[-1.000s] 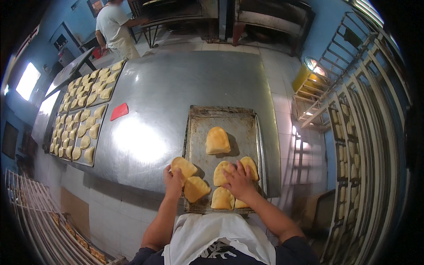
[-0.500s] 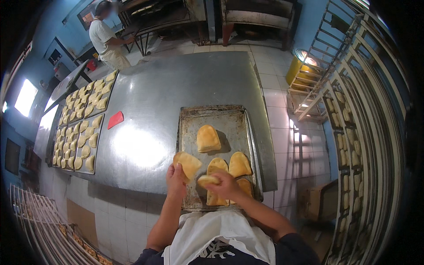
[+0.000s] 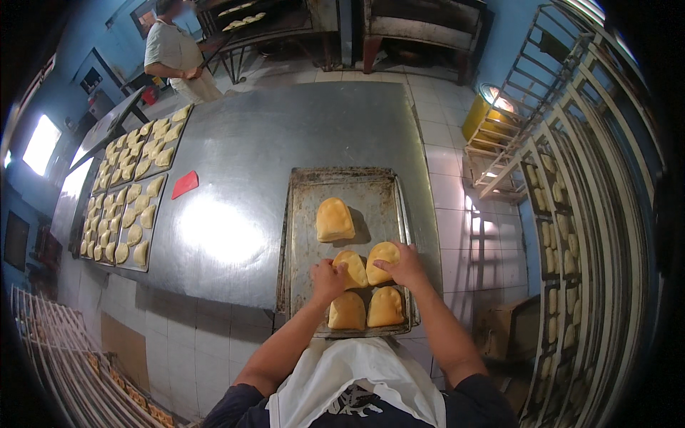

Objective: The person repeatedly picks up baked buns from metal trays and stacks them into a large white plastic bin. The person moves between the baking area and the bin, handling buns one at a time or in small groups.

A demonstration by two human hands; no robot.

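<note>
A worn metal baking tray (image 3: 303, 235) lies in front of me, with golden, round-topped flat breads on it. My left hand (image 3: 328, 279) is closed on the left edge of one bread (image 3: 351, 268). With the thumb on top, my right hand (image 3: 407, 268) grips the bread beside it (image 3: 382, 261). These two touch or nearly touch. Nearer to me lie a left bread (image 3: 347, 312) and a right bread (image 3: 386, 307). Farther up the tray stands a neat pile of bread (image 3: 334, 220). My fingers under the held breads are hidden.
The tray rests on a steel table (image 3: 257, 143). A red scraper (image 3: 185, 185) and trays of pale dough pieces (image 3: 135, 232) lie to the left. Loaded racks (image 3: 564, 242) stand right, a yellow drum (image 3: 489, 121) behind. Across the table, a co-worker (image 3: 175, 57) stands by ovens (image 3: 414, 28).
Both hands have lowered breads from above the tray onto the far end of the near group. The co-worker has turned, and pale pieces now show at the oven.
</note>
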